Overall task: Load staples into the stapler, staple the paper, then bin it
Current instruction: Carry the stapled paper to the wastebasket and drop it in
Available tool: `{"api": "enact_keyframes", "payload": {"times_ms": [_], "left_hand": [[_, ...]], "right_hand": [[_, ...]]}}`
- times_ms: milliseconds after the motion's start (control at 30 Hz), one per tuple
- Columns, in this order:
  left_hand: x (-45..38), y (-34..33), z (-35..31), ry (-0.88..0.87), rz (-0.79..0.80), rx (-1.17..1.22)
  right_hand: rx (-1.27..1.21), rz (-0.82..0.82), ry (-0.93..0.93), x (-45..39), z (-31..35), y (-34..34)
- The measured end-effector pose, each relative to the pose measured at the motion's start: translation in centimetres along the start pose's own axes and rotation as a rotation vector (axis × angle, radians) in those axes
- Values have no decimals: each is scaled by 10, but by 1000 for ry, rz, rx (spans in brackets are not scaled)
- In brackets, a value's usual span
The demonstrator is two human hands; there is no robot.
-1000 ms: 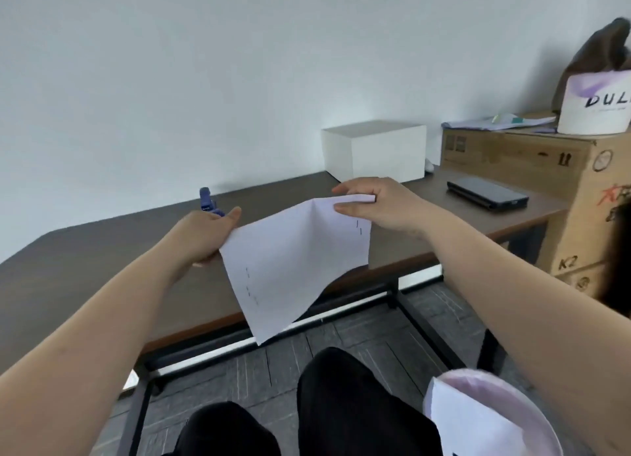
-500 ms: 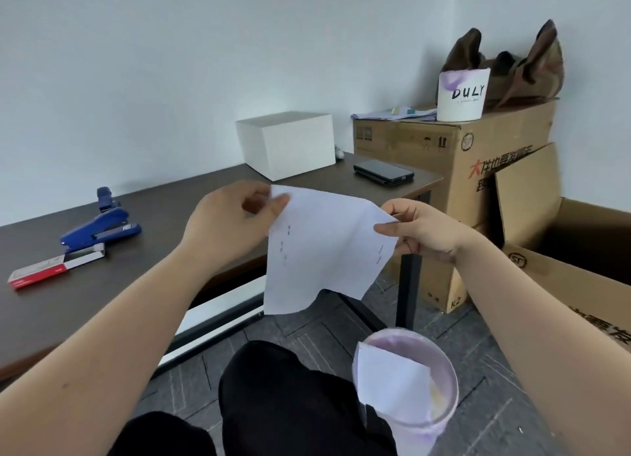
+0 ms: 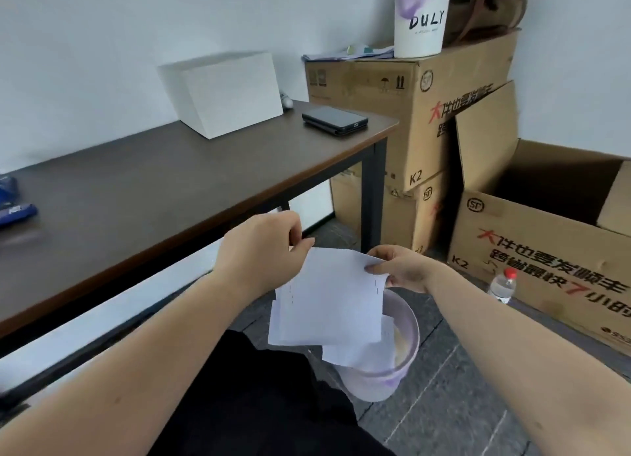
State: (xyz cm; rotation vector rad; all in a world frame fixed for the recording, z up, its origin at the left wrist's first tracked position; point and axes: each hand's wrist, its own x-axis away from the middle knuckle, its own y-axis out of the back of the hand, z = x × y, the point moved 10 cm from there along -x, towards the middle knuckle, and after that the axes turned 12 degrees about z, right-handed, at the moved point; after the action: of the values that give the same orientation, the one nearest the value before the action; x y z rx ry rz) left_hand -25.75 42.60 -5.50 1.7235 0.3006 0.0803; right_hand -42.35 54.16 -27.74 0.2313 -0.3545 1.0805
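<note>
Head view: the left hand point(image 3: 259, 250) and right hand point(image 3: 403, 268) pinch the paper point(image 3: 327, 298) by its top corners; it hangs upright, long axis level, lower edge above the bin point(image 3: 406, 326) on the floor.

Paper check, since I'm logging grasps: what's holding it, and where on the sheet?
Both: the left hand pinches the paper at its top left corner, the right hand its top right edge.

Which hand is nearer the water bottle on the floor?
Right. The right hand holds the paper left of the water bottle; the left hand is farther left.
</note>
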Motion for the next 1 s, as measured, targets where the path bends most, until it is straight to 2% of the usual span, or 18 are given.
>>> {"api": "enact_keyframes", "payload": {"times_ms": [200, 400, 500, 567, 700, 867, 1000], "left_hand": [[-35, -112, 27, 52, 339, 3], [-75, -196, 53, 98, 518, -13], [-89, -228, 61, 86, 561, -4], [-95, -247, 66, 83, 585, 10], [-101, -277, 74, 63, 634, 59], [-102, -298, 85, 25, 651, 104], [-100, -306, 96, 29, 729, 126]], "right_hand": [[86, -48, -219, -55, -100, 20], [375, -92, -373, -112, -161, 33], [545, -138, -410, -130, -173, 33], [647, -114, -460, -141, -185, 31], [701, -218, -593, -155, -222, 49], [1016, -219, -764, -154, -228, 64], [1017, -320, -836, -152, -232, 69]]}}
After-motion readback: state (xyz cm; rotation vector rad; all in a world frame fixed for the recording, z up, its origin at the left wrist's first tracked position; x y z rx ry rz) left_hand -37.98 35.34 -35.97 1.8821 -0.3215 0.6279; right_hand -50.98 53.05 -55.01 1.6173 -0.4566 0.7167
